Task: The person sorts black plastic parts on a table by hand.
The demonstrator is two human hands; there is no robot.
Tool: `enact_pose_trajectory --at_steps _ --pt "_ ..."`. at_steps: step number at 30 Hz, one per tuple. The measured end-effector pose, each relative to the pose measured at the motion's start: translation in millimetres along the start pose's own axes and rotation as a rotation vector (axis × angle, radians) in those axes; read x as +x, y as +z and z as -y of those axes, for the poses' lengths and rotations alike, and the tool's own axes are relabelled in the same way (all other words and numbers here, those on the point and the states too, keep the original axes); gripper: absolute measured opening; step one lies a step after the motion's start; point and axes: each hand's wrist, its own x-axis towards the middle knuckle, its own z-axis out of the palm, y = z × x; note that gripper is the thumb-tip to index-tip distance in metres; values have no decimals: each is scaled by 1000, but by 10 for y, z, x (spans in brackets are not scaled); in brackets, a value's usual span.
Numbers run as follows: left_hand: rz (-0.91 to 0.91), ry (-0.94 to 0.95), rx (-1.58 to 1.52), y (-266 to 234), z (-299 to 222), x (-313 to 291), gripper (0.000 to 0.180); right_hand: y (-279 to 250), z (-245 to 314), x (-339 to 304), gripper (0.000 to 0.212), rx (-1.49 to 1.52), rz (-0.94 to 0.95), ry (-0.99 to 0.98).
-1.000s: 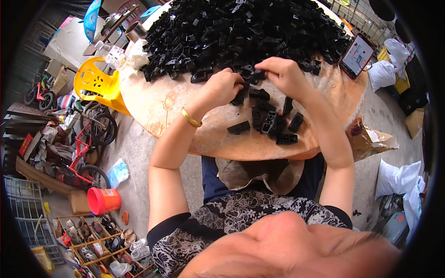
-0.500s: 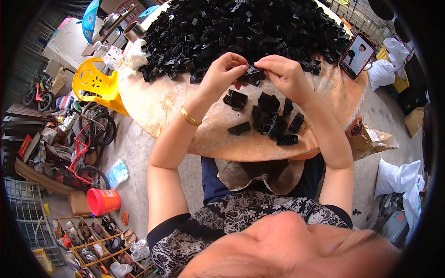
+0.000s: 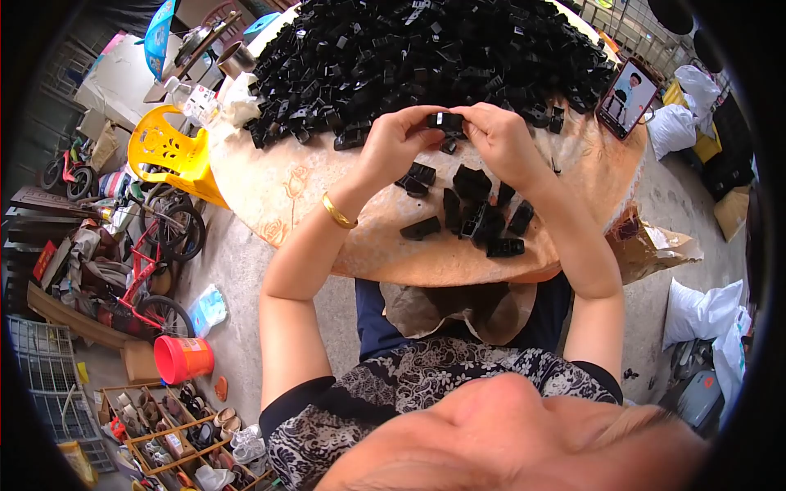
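Both hands pinch one black plastic part (image 3: 446, 121) above desk (image 3: 311, 196).
Left hand (image 3: 391, 146) and right hand (image 3: 501, 141) grip its ends, small parts group (image 3: 471, 214) below, big parts pile (image 3: 426, 57) behind.

Bare counter (image 3: 286, 192) lies open left of the hands; the black parts heap (image 3: 426, 57) blocks beyond, loose parts (image 3: 475, 217) beneath.

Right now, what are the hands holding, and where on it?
Both hands hold one small black plastic part above the table: left hand pinches its left end, right hand its right end.
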Motion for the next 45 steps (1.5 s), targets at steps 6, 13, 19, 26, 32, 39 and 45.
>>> enact_pose_trajectory --at_steps 6,13,19,26,32,39,45 --pt "-40 49 62 49 -4 -17 34 52 8 -38 25 -334 -25 -90" --pt "-58 14 -286 75 -19 5 41 57 43 41 32 -402 -52 -273" --pt "-78 147 -305 68 -179 -90 40 -80 -78 88 34 733 303 328" --pt "352 301 554 323 -293 -285 45 104 -408 63 23 -55 235 -99" --pt "173 410 342 191 -239 -190 24 183 -256 44 11 -450 359 -154" --pt "-298 167 1033 -447 437 195 21 58 -140 71 15 -77 91 144" --pt "-198 30 798 -293 374 207 21 14 -192 61 35 369 32 299"
